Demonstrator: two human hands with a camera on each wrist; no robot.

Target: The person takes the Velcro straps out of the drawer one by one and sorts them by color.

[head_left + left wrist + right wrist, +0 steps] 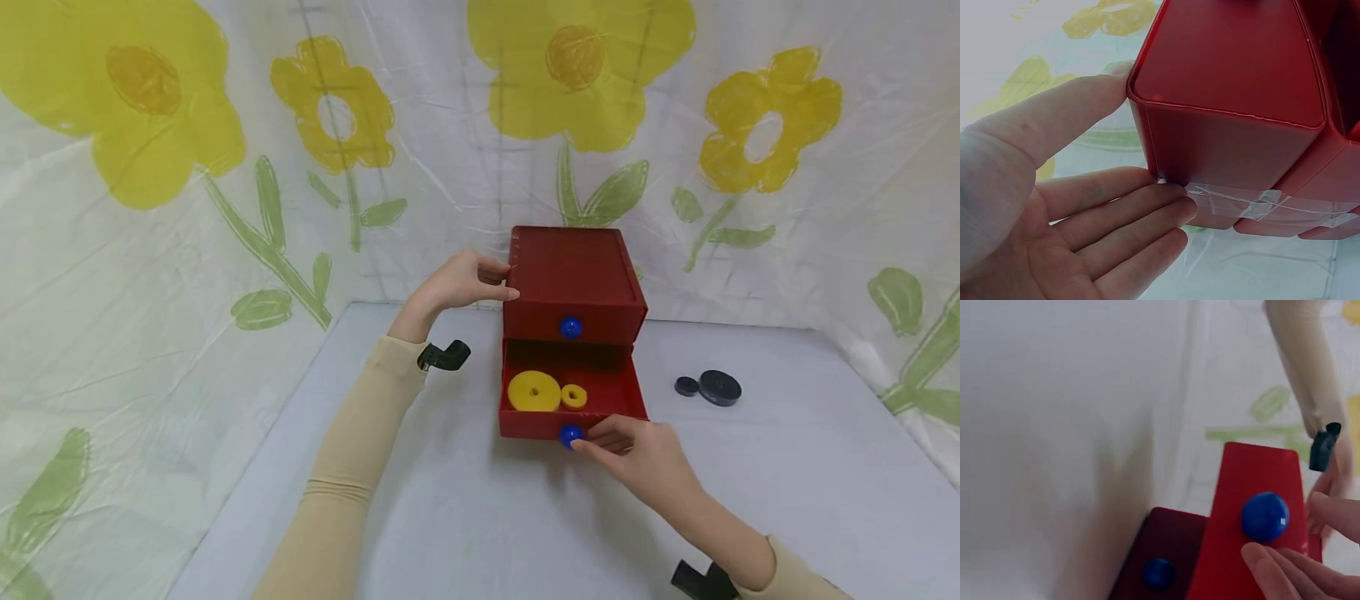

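The right hand (645, 458) is at the blue knob (567, 434) of the lower drawer (532, 426); the knob sits at its fingertips, between 9 and 10 o'clock from the middle of the hand. In the head view the thumb meets the knob and the bent fingers lie by the drawer front; the right wrist view shows thumb and fingers apart, so I cannot tell whether they pinch it.

The lower drawer stands pulled out, and its filling looks at least partly done: a large yellow disc (534, 401) lies inside between 10 and 11 o'clock from the knob, with a small yellow disc (579, 401) just beside it at 12 o'clock. Shutting the drawer is not done; whether it is being drawn out or pushed in cannot be judged here.

Above it, the upper drawer (532, 323) is closed. The left hand (461, 282), on the 9 o'clock side of the red cabinet (573, 267), touches its edge with thumb and fingertips, fingers fairly straight, apparently steadying it.

Farther out, between 1 and 2 o'clock from the right hand, a large black disc (720, 387) and a small black disc (686, 386) lie close together on the white table (450, 517).
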